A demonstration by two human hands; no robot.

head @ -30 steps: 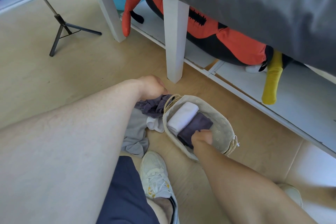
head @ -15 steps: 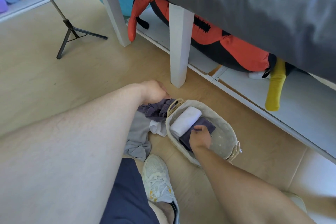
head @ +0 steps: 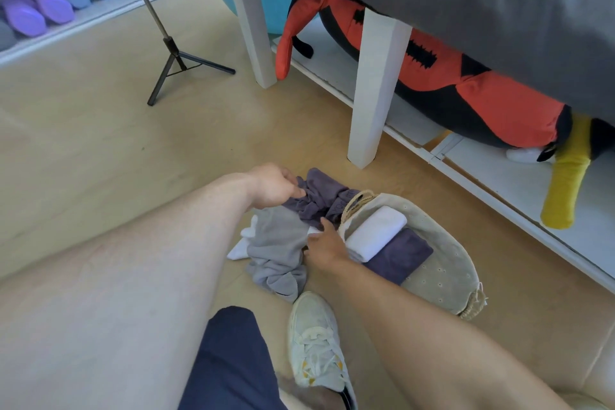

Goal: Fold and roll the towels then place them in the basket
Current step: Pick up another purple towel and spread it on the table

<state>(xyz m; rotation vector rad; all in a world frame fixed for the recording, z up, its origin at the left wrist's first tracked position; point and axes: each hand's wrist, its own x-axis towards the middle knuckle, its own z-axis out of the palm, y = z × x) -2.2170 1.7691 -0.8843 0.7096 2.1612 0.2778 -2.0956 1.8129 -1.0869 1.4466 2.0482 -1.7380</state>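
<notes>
A: Where were the towels?
B: Two rolled ones lay in the basket (head: 442, 280), side by side & touching: white roll (head: 376, 236) toward the basket's far-left side, purple roll (head: 399, 260) next to it, nearer the middle. Loose pile on the floor (head: 100, 150) right against the basket's left end: crumpled purple towel (head: 319, 196) on top, grey towel (head: 279, 243) under it, bit of white towel (head: 241, 248) poking out at the pile's left edge.
A: Hands?
B: L hand (head: 274, 188) had fingers curled, pinching the crumpled purple towel at its left edge. R hand (head: 324, 245) was at the basket's left rim, fingers pointing at the pile & touching cloth; couldn't tell if it gripped anything.
A: Anything else nearby?
B: White sneaker (head: 316, 339) on the floor just below the pile. White furniture leg (head: 376, 86) stood beyond the basket, red-black plush toy (head: 482, 100) behind it, tripod (head: 169, 53) further off to the left.
</notes>
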